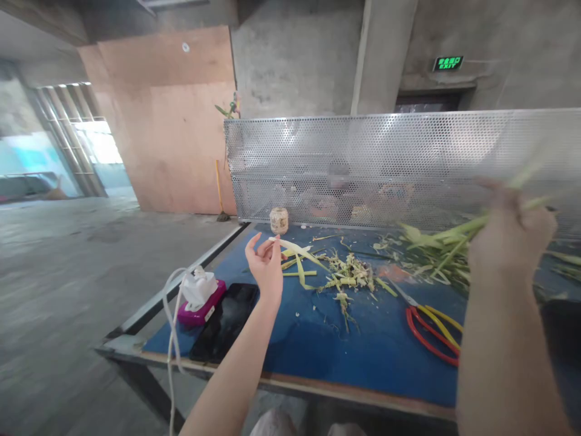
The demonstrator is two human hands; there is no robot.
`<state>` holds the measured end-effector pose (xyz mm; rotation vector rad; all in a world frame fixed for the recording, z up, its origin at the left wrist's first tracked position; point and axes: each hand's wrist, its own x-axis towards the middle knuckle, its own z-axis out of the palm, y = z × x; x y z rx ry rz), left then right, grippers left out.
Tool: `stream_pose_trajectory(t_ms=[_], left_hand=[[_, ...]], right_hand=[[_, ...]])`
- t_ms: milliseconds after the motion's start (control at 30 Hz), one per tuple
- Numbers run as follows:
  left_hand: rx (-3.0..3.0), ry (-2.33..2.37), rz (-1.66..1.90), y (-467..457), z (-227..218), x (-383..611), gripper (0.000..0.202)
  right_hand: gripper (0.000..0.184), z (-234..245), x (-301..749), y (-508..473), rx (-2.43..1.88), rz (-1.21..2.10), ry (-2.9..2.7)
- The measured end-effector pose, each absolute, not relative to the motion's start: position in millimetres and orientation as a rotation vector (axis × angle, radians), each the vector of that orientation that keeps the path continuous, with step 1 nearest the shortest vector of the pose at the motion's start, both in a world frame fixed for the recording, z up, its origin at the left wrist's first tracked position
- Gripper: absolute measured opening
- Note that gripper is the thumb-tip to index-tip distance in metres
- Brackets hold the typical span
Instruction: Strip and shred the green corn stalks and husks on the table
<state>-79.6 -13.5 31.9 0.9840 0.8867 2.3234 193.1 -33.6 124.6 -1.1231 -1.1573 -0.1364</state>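
My left hand (265, 261) is raised over the blue table (318, 351), pinching one end of a pale green leaf strip (297, 251) between thumb and fingers. My right hand (511, 239) is lifted at the right, blurred by motion, closed around a bundle of long green leaves (449, 239) that trail left over the table. Between the hands lies a heap of leaf scraps (349, 275). Red and yellow handled scissors (431, 327) lie on the table below my right hand.
A black phone (224, 321) and a pink tissue box (200, 300) with a white cable sit at the table's left corner. A small jar (278, 220) stands by the perforated metal screen (385, 163) at the back. Concrete floor stretches left.
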Motion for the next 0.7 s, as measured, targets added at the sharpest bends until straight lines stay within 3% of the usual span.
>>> stream_pose_trajectory(t_ms=[133, 267, 433, 700], left_hand=[[1.061, 0.888, 2.261, -18.8, 33.9, -76.8, 0.052], [1.084, 0.883, 2.227, -20.0, 32.7, -76.6, 0.055], [1.050, 0.858, 2.178, -21.4, 33.9, -75.0, 0.052], [1.023, 0.805, 2.110, -21.0, 36.2, -73.3, 0.056]], right_hand=[[0.016, 126.1, 118.3, -53.3, -1.310, 0.086, -1.671], [0.014, 93.3, 60.0, -44.2, -1.117, 0.293, -2.190], [0.017, 64.1, 46.6, -25.4, -1.151, 0.289, -2.173], [0.016, 59.4, 43.6, -17.8, -1.163, 0.292, -2.118]])
